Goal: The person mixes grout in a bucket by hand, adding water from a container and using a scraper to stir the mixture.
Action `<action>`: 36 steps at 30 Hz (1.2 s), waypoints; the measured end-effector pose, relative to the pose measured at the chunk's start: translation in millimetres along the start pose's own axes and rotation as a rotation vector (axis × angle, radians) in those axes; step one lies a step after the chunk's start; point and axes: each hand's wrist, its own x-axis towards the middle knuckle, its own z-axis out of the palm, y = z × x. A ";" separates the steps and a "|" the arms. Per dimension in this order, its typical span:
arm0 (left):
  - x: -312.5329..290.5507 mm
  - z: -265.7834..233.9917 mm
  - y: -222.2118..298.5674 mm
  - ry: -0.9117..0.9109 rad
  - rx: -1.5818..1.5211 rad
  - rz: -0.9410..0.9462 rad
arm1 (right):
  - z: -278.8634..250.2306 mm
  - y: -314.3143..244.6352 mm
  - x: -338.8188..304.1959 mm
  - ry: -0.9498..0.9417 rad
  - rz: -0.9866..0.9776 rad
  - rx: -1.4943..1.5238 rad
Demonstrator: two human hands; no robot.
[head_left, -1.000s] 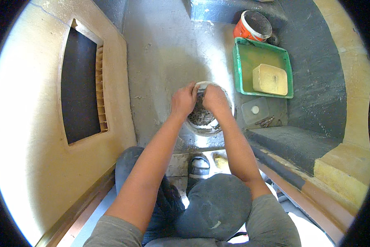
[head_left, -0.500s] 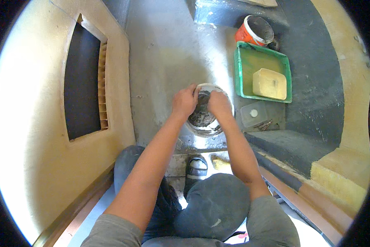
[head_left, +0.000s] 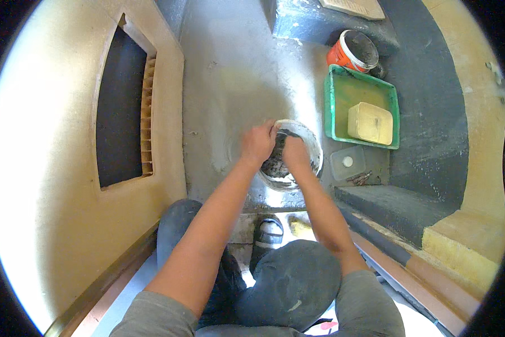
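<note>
Head view: round white-rimmed bucket (head_left: 316,147) holding dark lumpy mix (head_left: 274,166) sits mid-view on the smooth grey floor (head_left: 224,84); green rectangular plastic tray (head_left: 329,106) at its 2 o'clock. Left hand (head_left: 257,144) clasps rim around 10 o'clock. Right hand (head_left: 296,153), clenched, has shifted from rim's 12 o'clock toward bucket centre; can't tell what it grasps. Reads as working the mix, left bracing.

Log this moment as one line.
left hand: grip on bucket rim | right hand: at bucket's dark mix, grip unclear | right side: green tray holding yellow tub | beyond tray: orange pail
</note>
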 end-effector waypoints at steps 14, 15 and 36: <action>0.2 1.9 -7.7 0.000 -0.041 -0.034 | -13.1 -11.7 -7.5 -0.013 0.060 0.016; 3.8 2.4 -0.8 -0.003 -0.031 -0.016 | -3.7 -1.5 -4.5 -0.001 0.042 -0.020; -2.8 -6.5 -8.4 -0.019 0.056 -0.043 | -27.8 -14.2 -3.8 -0.016 -0.030 -0.036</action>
